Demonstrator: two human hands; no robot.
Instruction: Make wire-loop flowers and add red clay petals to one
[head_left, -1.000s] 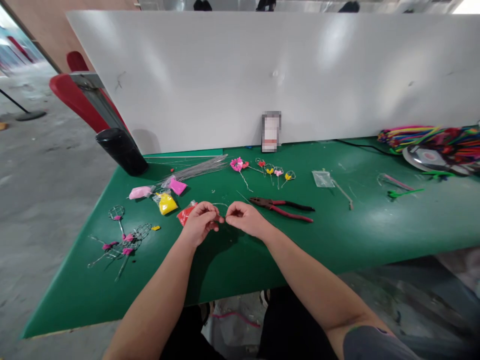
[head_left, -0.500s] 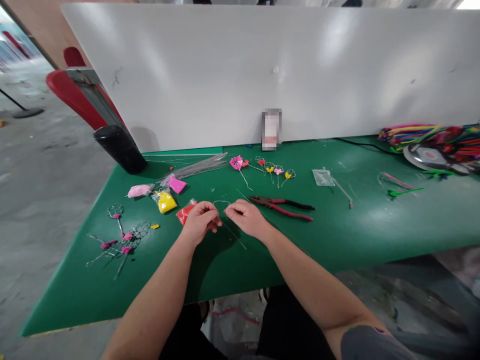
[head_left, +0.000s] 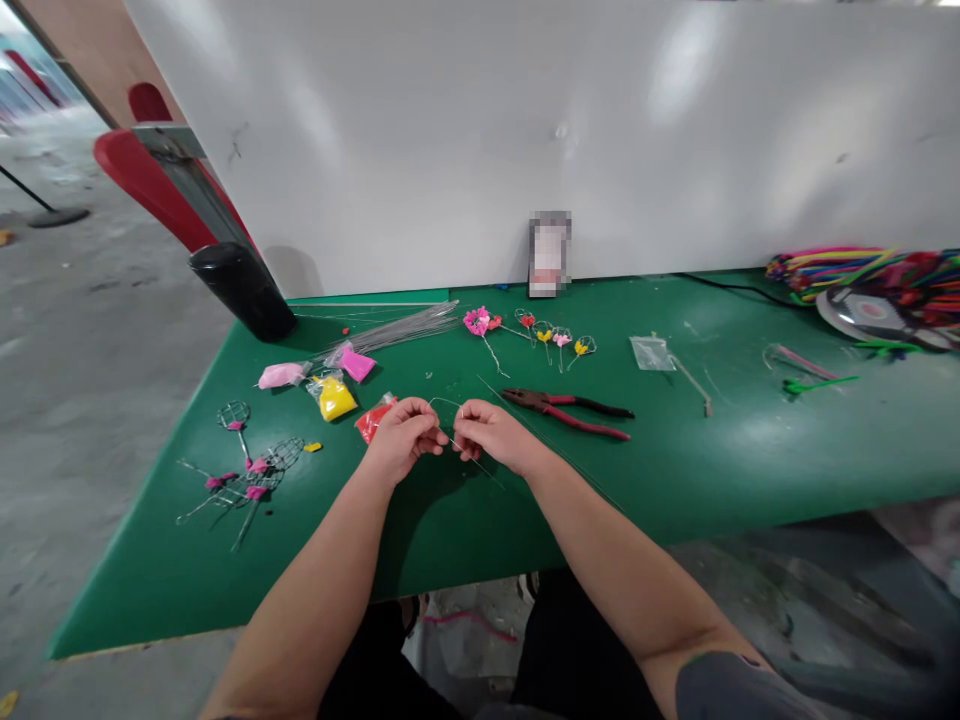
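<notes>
My left hand [head_left: 403,437] and my right hand [head_left: 491,437] meet over the near middle of the green table [head_left: 675,470]. Both pinch a thin silver wire [head_left: 447,404] that arches between the fingertips, with a loose end trailing toward me. A red clay bag [head_left: 373,417] lies just left of my left hand. Red-handled pliers [head_left: 568,410] lie just right of my right hand.
Yellow [head_left: 334,397] and pink clay bags [head_left: 354,363], a bundle of straight wires [head_left: 397,331], small wire flowers [head_left: 551,338] and wire loops with pink clay [head_left: 251,475] lie around. A black cylinder [head_left: 241,292] stands at the back left. Coloured pipe cleaners [head_left: 862,270] pile at the far right. A white board [head_left: 525,140] walls the back.
The wire between my fingers has been bent into a higher loop, and my hands have drawn slightly closer together. The view has tilted a little.
</notes>
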